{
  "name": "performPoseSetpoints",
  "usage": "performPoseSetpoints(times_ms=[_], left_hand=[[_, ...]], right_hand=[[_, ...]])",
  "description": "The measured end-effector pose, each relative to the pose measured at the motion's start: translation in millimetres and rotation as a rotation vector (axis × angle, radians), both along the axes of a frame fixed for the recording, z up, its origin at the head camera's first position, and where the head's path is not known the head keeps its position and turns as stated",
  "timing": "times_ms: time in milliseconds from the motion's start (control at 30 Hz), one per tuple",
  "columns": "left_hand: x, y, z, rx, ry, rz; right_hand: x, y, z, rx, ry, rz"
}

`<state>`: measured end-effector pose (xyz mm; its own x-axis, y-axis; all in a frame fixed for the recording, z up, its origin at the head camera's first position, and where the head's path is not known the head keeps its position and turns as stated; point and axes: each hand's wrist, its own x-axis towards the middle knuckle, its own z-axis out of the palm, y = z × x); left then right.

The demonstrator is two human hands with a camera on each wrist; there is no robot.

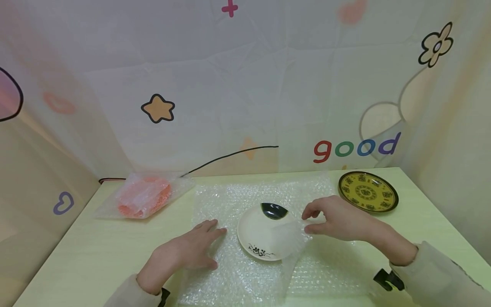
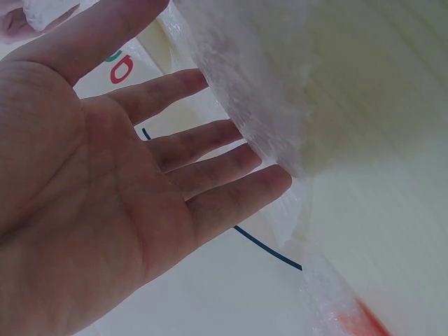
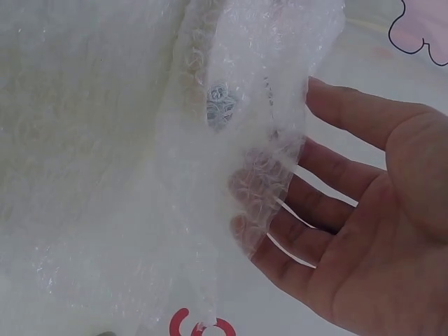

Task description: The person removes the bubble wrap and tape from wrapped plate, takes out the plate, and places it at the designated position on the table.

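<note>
A round white plate [image 1: 255, 238] with a dark wedge at its far rim and a small dark flower print at its near rim lies on a bubble wrap sheet [image 1: 218, 196]. A translucent flap of that wrap covers the plate's right part. At the flap my right hand [image 1: 337, 219] holds the wrap by its edge; in the right wrist view the fingers [image 3: 301, 262] show partly through it. On the plate's left, my left hand [image 1: 188, 249] is spread with slightly bent fingers, fingertips [image 2: 276, 180] right at the wrap's edge.
A yellow plate [image 1: 368, 192] with a dark rim and dark patterns stands at the back right of the table [image 1: 76, 251]. A pink-orange bundle [image 1: 143, 196] in clear bubble wrap lies at the back left. Behind the table hangs a printed cloth [image 1: 230, 85].
</note>
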<state>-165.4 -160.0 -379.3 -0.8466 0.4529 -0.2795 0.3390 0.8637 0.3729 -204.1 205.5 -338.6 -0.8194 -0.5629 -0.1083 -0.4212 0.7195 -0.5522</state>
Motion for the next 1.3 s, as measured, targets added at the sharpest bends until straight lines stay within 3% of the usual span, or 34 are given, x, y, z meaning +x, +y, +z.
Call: performPoseSetpoints(times_ms=[833, 1300], left_hand=[[-2.0, -4.8, 0.1, 0.011, -0.001, 0.016], [-4.7, -7.2, -0.3, 0.004, 0.004, 0.009]], right_hand=[[0.2, 18.1, 2.2, 0.052, -0.021, 0.071], [2.0, 22.5, -2.5, 0.072, -0.014, 0.051]])
